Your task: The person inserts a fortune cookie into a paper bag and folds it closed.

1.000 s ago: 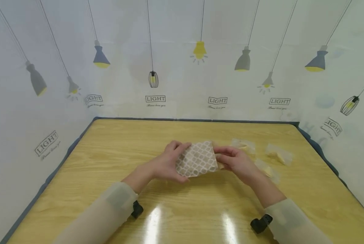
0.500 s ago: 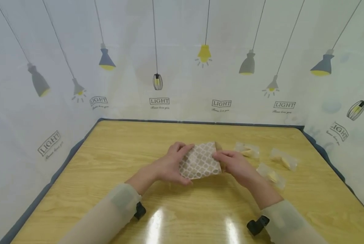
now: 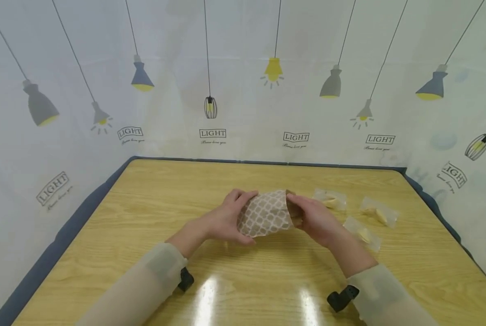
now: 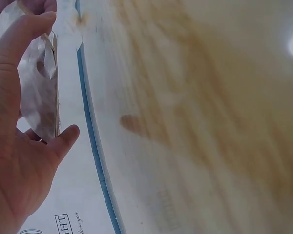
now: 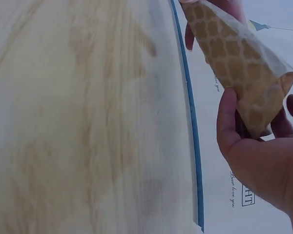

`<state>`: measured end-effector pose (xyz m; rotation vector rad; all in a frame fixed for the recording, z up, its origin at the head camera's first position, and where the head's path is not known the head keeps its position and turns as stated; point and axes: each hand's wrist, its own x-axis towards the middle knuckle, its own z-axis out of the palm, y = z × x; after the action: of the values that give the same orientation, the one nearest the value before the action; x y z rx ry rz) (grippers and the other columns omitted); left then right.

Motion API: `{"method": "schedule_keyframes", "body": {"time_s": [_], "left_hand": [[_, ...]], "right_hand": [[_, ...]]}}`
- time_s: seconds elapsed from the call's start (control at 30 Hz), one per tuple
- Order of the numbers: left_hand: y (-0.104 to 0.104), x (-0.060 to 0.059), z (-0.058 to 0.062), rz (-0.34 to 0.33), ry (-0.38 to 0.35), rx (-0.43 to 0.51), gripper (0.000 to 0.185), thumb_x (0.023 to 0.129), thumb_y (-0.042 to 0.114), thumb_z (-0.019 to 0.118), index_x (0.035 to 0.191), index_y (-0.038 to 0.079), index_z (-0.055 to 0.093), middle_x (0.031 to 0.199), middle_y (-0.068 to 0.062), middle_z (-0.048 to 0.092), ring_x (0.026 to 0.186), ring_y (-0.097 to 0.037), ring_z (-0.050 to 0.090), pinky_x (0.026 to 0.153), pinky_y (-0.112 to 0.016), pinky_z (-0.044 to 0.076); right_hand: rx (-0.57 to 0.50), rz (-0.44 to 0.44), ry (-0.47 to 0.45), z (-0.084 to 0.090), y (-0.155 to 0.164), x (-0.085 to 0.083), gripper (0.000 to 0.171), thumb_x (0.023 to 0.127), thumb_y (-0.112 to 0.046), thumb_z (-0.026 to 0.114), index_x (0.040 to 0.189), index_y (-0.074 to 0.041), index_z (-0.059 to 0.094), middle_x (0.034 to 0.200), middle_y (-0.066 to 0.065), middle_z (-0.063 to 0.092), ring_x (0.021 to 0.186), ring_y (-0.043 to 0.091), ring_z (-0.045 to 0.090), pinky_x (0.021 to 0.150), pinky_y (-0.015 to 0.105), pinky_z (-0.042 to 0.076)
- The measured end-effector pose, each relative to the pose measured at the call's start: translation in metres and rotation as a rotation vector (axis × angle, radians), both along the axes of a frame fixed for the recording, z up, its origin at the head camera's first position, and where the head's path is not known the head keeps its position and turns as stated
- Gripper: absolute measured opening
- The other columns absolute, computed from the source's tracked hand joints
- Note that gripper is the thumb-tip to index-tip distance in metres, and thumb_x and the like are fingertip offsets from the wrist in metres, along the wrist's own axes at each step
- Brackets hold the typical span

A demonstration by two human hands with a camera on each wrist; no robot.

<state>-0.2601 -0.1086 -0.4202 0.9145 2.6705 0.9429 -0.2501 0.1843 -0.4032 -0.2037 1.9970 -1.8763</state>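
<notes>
A small brown paper bag (image 3: 266, 213) with a white lattice pattern is held on its side above the table, its mouth gaping to the right. My left hand (image 3: 225, 220) grips the left end, thumb along the near edge and fingers over the far edge. At the mouth, my right hand (image 3: 321, 222) holds the rim; in the right wrist view its thumb presses on the patterned side of the bag (image 5: 234, 53) while other fingers go behind the rim. The left wrist view shows the bag (image 4: 37, 97) between left thumb and fingers. The bag's inside is mostly hidden.
Three clear packets lie right of the hands: one packet (image 3: 330, 199) at the back, one packet (image 3: 379, 211) farther right, one packet (image 3: 363, 233) nearer, each with something pale yellow inside. The wooden table (image 3: 177, 181) meets a lamp-printed wall covering (image 3: 243, 108).
My right hand has shifted from the rim's middle toward its far corner, and the bag's mouth has spread from nearly flat to gaping. My left hand keeps its grip.
</notes>
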Motion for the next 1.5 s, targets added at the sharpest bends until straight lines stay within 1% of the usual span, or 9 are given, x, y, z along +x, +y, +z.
{"method": "schedule_keyframes", "body": {"time_s": [0.17, 0.23, 0.33, 0.5, 0.7, 0.93, 1.23, 1.37, 1.5], "left_hand": [[-0.002, 0.000, -0.001, -0.025, -0.023, 0.013, 0.131, 0.071, 0.036, 0.102, 0.174, 0.025, 0.021, 0.160, -0.016, 0.033, 0.141, -0.032, 0.046, 0.121, -0.054, 0.048], [-0.002, 0.001, 0.000, -0.036, -0.036, 0.021, 0.132, 0.071, 0.036, 0.101, 0.175, 0.025, 0.020, 0.159, -0.015, 0.034, 0.140, -0.031, 0.047, 0.121, -0.054, 0.049], [-0.002, 0.001, 0.000, -0.031, -0.056, 0.034, 0.133, 0.071, 0.035, 0.101, 0.175, 0.026, 0.019, 0.159, -0.015, 0.034, 0.138, -0.031, 0.048, 0.120, -0.053, 0.050], [-0.004, 0.001, 0.000, -0.013, -0.066, 0.055, 0.129, 0.071, 0.032, 0.101, 0.173, 0.025, 0.022, 0.158, -0.015, 0.034, 0.139, -0.034, 0.048, 0.119, -0.056, 0.050], [-0.002, 0.000, -0.002, -0.044, -0.036, 0.053, 0.124, 0.071, 0.032, 0.101, 0.170, 0.023, 0.027, 0.155, -0.014, 0.036, 0.141, -0.033, 0.047, 0.121, -0.057, 0.049], [-0.003, 0.000, 0.000, -0.034, -0.088, 0.101, 0.121, 0.069, 0.031, 0.102, 0.167, 0.023, 0.031, 0.157, -0.014, 0.034, 0.143, -0.034, 0.044, 0.121, -0.059, 0.047], [-0.004, -0.002, -0.003, 0.028, -0.045, 0.047, 0.121, 0.071, 0.034, 0.101, 0.169, 0.022, 0.031, 0.157, -0.014, 0.034, 0.138, -0.032, 0.046, 0.118, -0.058, 0.050], [0.001, -0.001, -0.001, 0.028, -0.043, 0.042, 0.121, 0.073, 0.034, 0.100, 0.170, 0.020, 0.029, 0.157, -0.014, 0.035, 0.138, -0.032, 0.047, 0.118, -0.056, 0.051], [0.002, 0.000, 0.001, 0.013, -0.053, 0.055, 0.123, 0.073, 0.033, 0.100, 0.171, 0.019, 0.028, 0.158, -0.015, 0.035, 0.139, -0.033, 0.047, 0.118, -0.057, 0.051]], "right_hand": [[0.044, -0.018, 0.030, -0.004, 0.002, -0.001, 0.049, 0.117, -0.025, 0.050, 0.163, -0.007, 0.052, 0.168, 0.014, 0.048, 0.117, 0.007, 0.064, 0.096, 0.026, 0.059], [0.036, -0.003, 0.045, -0.005, 0.002, -0.001, 0.052, 0.118, -0.021, 0.048, 0.168, -0.007, 0.043, 0.174, 0.018, 0.041, 0.119, 0.007, 0.066, 0.095, 0.027, 0.060], [0.024, 0.009, 0.057, -0.004, 0.004, -0.001, 0.055, 0.117, -0.018, 0.049, 0.170, -0.009, 0.040, 0.167, 0.017, 0.052, 0.115, 0.008, 0.070, 0.093, 0.028, 0.062], [0.065, 0.081, 0.080, -0.006, 0.009, -0.002, 0.056, 0.113, -0.013, 0.057, 0.165, 0.003, 0.044, 0.151, 0.019, 0.064, 0.109, 0.015, 0.073, 0.097, 0.038, 0.065], [0.126, 0.044, 0.106, -0.007, 0.014, -0.003, 0.055, 0.113, -0.014, 0.056, 0.165, 0.002, 0.044, 0.152, 0.022, 0.063, 0.107, 0.010, 0.071, 0.090, 0.029, 0.063], [0.109, 0.042, 0.108, -0.001, 0.019, 0.000, 0.053, 0.115, -0.021, 0.055, 0.164, -0.002, 0.048, 0.164, 0.022, 0.053, 0.114, 0.012, 0.069, 0.094, 0.029, 0.062], [0.080, 0.147, 0.077, 0.005, 0.014, 0.006, 0.034, 0.112, -0.029, 0.062, 0.131, -0.001, 0.070, 0.129, 0.006, 0.065, 0.119, 0.022, 0.066, 0.110, 0.062, 0.058], [0.064, 0.151, 0.088, 0.003, 0.010, 0.008, 0.017, 0.109, -0.021, 0.067, 0.119, -0.009, 0.075, 0.123, 0.002, 0.064, 0.116, 0.021, 0.065, 0.111, 0.059, 0.058], [0.047, 0.135, 0.115, 0.004, 0.011, 0.009, 0.013, 0.110, -0.018, 0.067, 0.112, -0.012, 0.078, 0.119, 0.001, 0.067, 0.115, 0.018, 0.067, 0.108, 0.046, 0.061]]}}
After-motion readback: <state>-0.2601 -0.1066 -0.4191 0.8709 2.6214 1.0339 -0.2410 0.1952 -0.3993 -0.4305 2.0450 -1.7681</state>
